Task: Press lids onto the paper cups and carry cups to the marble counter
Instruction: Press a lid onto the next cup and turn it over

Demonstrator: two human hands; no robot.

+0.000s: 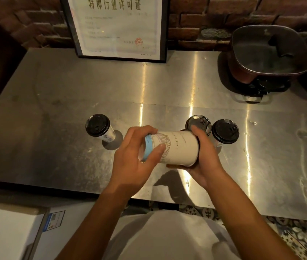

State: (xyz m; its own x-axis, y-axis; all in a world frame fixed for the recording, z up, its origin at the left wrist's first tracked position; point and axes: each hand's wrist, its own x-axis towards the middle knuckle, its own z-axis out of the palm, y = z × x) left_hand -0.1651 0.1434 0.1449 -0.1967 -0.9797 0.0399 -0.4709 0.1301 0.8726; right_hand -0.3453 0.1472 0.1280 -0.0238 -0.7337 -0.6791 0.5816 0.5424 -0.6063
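A white paper cup point(178, 147) with a blue band and line drawing lies sideways in the air above the steel table point(55, 102). My left hand point(139, 158) grips its base end. My right hand point(205, 156) cups the mouth end, where a thin edge of a black lid point(198, 142) shows; most of the lid is hidden under the palm. Three other cups stand upright on the table with black lids on: one point(100, 128) at the left, one point(198, 123) just behind my right hand, one point(225, 131) to the right of it.
A framed certificate point(115, 27) leans against the brick wall at the back. A dark lidded pot point(268, 53) sits on a burner at the back right. A white appliance point(8, 231) stands at the lower left, below the table's front edge.
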